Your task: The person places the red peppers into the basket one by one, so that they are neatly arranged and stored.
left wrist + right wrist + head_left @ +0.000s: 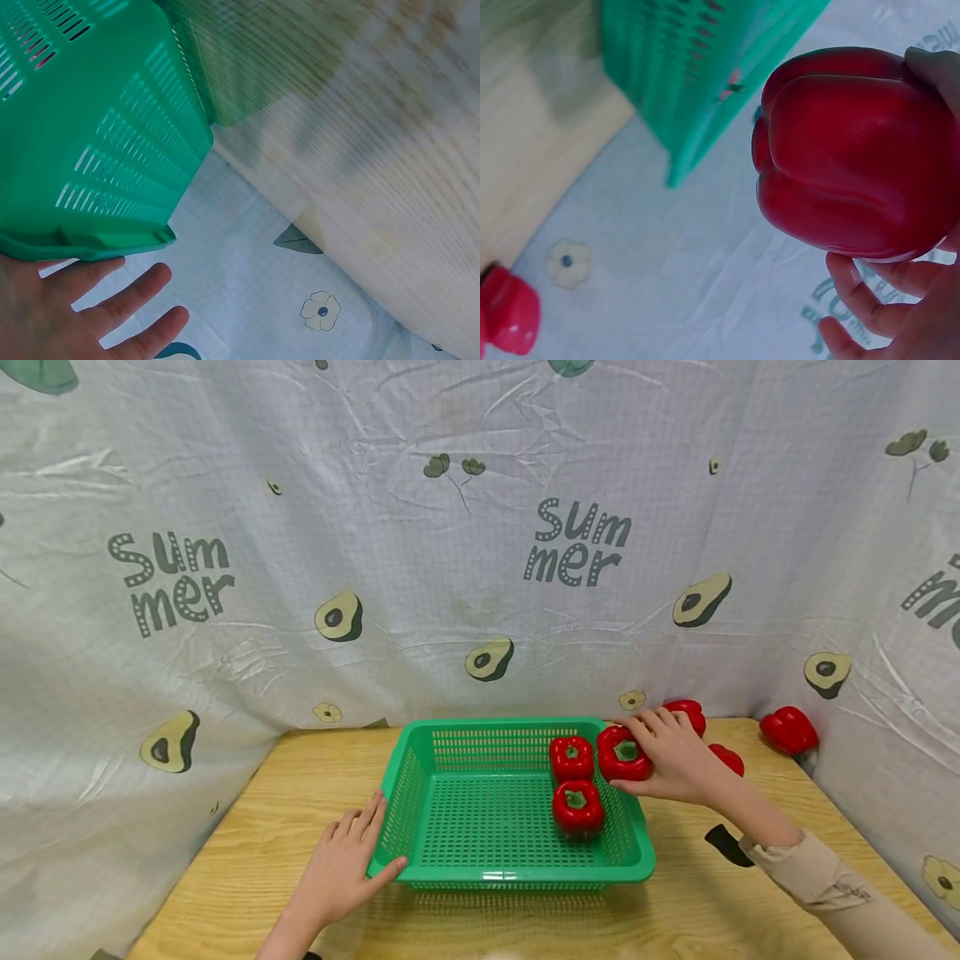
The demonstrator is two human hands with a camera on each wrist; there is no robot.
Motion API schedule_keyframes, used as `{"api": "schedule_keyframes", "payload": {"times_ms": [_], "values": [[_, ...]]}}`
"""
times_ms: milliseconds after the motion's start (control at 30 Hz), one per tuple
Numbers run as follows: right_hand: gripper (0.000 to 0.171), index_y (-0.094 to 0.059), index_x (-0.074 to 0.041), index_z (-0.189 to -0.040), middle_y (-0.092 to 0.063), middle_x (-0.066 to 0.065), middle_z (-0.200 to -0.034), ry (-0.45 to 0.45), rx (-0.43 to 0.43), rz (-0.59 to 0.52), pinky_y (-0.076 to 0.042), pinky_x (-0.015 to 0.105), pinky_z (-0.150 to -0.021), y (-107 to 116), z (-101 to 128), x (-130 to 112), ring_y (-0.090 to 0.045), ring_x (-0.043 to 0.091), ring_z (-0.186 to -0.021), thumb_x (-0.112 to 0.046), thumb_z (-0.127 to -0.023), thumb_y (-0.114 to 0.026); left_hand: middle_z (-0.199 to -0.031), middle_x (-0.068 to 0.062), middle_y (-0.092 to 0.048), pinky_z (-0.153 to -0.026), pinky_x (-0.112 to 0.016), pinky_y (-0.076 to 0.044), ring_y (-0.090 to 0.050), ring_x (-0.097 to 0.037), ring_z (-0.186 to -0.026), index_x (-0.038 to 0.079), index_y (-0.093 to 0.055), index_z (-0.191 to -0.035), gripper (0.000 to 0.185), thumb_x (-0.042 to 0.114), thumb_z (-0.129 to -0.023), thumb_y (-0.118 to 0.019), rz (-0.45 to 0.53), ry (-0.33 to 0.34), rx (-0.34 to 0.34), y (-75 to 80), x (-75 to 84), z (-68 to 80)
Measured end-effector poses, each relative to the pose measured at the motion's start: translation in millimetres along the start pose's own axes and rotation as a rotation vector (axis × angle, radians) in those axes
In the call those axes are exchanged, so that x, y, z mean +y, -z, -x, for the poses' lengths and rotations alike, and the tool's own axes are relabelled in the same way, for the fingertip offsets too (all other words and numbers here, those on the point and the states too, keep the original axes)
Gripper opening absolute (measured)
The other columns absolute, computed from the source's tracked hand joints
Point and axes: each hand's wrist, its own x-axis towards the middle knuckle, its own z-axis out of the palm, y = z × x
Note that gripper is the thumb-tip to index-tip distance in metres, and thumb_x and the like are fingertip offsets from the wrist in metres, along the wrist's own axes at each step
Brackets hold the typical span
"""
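My right hand (671,756) grips a red bell pepper (622,755) over the right rim of a green plastic basket (517,876). In the right wrist view that bell pepper (855,157) sits between the thumb and the fingers (870,300), raised beside the basket wall (690,75). Two more bell peppers lie inside the basket at its right side, one at the back (572,758) and one nearer the front (578,808). On the left, my left hand (341,864) rests at the basket's left rim with its fingers spread and straight, as the left wrist view also shows.
To the right of the basket, several bell peppers lie on the wooden table (697,877): one at the back corner (789,730), others partly behind my right hand (726,760). A printed curtain (420,610) hangs along the table's back and sides.
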Motion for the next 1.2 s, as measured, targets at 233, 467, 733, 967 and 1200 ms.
{"api": "schedule_keyframes", "payload": {"times_ms": [233,467,733,967,1200], "values": [[0.072,-0.054,-0.009,-0.113,-0.056,0.008,-0.098,0.008,-0.030,-0.018,-0.038,0.044,-0.073,4.9,-27.6,-14.7,-0.049,0.026,-0.091,-0.054,-0.060,-0.072,-0.144,-0.009,-0.033,-0.087,-0.050,-0.039,-0.046,-0.029,-0.114,0.003,-0.035,-0.137,0.077,0.052,-0.080,-0.055,-0.004,0.000,0.003,-2.5,-0.4,-0.1],[0.070,-0.051,-0.009,-0.114,-0.056,0.010,-0.102,-0.083,-0.098,-0.077,-0.036,0.046,-0.076,4.7,-54.7,-32.6,-0.049,0.029,-0.095,-0.054,-0.064,-0.069,-0.142,-0.011,-0.035,-0.087,-0.052,-0.039,-0.047,-0.032,-0.114,0.003,-0.035,-0.137,0.077,0.051,-0.080,-0.055,-0.005,0.001,-0.003,-1.7,-1.3,0.5],[0.069,-0.049,-0.009,-0.117,-0.056,0.010,-0.110,-0.107,-0.145,-0.099,-0.038,0.048,-0.079,-10.5,-81.2,-49.6,-0.050,0.032,-0.099,-0.057,-0.069,-0.064,-0.143,-0.011,-0.034,-0.088,-0.052,-0.038,-0.047,-0.032,-0.114,0.003,-0.035,-0.137,0.077,0.052,-0.080,-0.054,-0.003,0.003,0.002,-1.5,-2.6,-0.5],[0.074,-0.043,-0.012,-0.128,-0.054,0.007,-0.117,-0.074,-0.205,-0.046,-0.035,0.049,-0.081,-28.3,-91.0,-61.9,-0.049,0.030,-0.101,-0.062,-0.075,-0.054,-0.143,-0.011,-0.035,-0.088,-0.053,-0.038,-0.047,-0.033,-0.115,0.003,-0.035,-0.137,0.077,0.053,-0.080,-0.054,-0.007,0.001,-0.003,-0.4,-1.5,-0.3],[0.071,-0.045,-0.010,-0.125,-0.054,0.008,-0.115,-0.059,-0.247,-0.058,-0.035,0.050,-0.081,-45.4,-96.9,-69.4,-0.046,0.028,-0.099,-0.061,-0.076,-0.054,-0.142,-0.011,-0.036,-0.088,-0.053,-0.038,-0.047,-0.032,-0.115,0.003,-0.036,-0.136,0.077,0.052,-0.080,-0.055,-0.002,-0.002,0.004,0.4,-0.8,-0.2]]}}
